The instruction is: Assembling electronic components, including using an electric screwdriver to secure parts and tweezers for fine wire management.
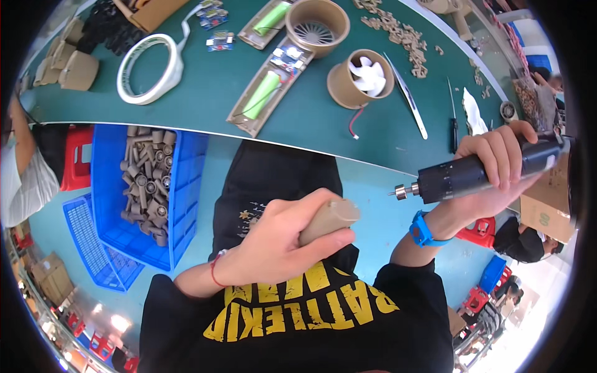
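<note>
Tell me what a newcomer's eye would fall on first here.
First, probably, the long black cylindrical power tool in the right hand, its silvery metal tip pointing left. Next, the white-bladed fan in a round tan housing on the green tabletop. Then the rectangular blue plastic crate of tan plastic parts, at left below the tabletop's edge.

"What colours have we got up top?"
"We see a dark green surface (205,93), a white tape roll (174,69), a light green cylinder (261,96) and a white fan (368,76) in a tan cup (342,81)."
"And what we're holding?"
"A greyish-tan piece (329,221) and a black power tool (451,180), silver-tipped."
"What are we wearing?"
"Our black shirt (298,351) has yellow lettering; our wristband (421,230) is bright blue, our cord bracelet (214,271) red."
</note>
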Tool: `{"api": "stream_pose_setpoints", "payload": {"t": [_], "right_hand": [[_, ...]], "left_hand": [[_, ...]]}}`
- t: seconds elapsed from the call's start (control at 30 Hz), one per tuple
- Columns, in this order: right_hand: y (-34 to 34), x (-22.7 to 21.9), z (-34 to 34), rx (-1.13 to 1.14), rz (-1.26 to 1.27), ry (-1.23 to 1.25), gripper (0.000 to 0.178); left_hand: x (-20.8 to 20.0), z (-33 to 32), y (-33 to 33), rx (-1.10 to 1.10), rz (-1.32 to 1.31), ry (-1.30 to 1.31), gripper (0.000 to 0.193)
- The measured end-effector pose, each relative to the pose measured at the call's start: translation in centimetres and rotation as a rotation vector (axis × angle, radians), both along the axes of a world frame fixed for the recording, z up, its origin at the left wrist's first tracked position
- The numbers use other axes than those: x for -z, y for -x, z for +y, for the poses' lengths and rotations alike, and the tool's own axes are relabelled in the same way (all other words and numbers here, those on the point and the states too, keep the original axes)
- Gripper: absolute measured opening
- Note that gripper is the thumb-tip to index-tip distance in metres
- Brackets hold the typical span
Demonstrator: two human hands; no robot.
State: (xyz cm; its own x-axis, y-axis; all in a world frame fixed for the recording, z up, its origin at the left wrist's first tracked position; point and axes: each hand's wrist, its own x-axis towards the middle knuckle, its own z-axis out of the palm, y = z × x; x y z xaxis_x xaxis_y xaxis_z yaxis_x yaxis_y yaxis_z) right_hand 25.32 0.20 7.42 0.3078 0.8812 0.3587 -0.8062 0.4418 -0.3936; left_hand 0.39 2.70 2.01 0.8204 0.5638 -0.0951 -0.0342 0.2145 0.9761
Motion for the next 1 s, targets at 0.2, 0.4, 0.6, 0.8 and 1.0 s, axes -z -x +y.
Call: {"api": "stream_pose_setpoints", "payload": {"t": [0.2,0.4,0.6,0.8,1.0], "right_hand": [[2.4,0.4,-1.5,0.094,-0.567,0.208,0.058],[5.2,2.8,-2.6,0.108,-0.850,0.636,0.062],[6.2,1.0,-3.4,0.324,-0.876,0.812,0.040],[5.6,1.3,-4.3,0.390,-0.732,0.790,0.038],[4.2,1.1,-4.7,0.549,-0.728,0.783,0.032]], "left_hand": [[-0.9,1.3,-0.9,0.021,0.073,-0.100,0.024],[-2.1,1.1,-3.4,-0.065,0.180,-0.545,0.036],[-3.4,0.9,-4.5,-0.058,0.093,-0.535,0.032],[-4.0,1.3,-4.5,0.246,0.149,-0.209,0.042],[-4.8,0.7,-0.2,0.100,0.251,-1.033,0.057]]}}
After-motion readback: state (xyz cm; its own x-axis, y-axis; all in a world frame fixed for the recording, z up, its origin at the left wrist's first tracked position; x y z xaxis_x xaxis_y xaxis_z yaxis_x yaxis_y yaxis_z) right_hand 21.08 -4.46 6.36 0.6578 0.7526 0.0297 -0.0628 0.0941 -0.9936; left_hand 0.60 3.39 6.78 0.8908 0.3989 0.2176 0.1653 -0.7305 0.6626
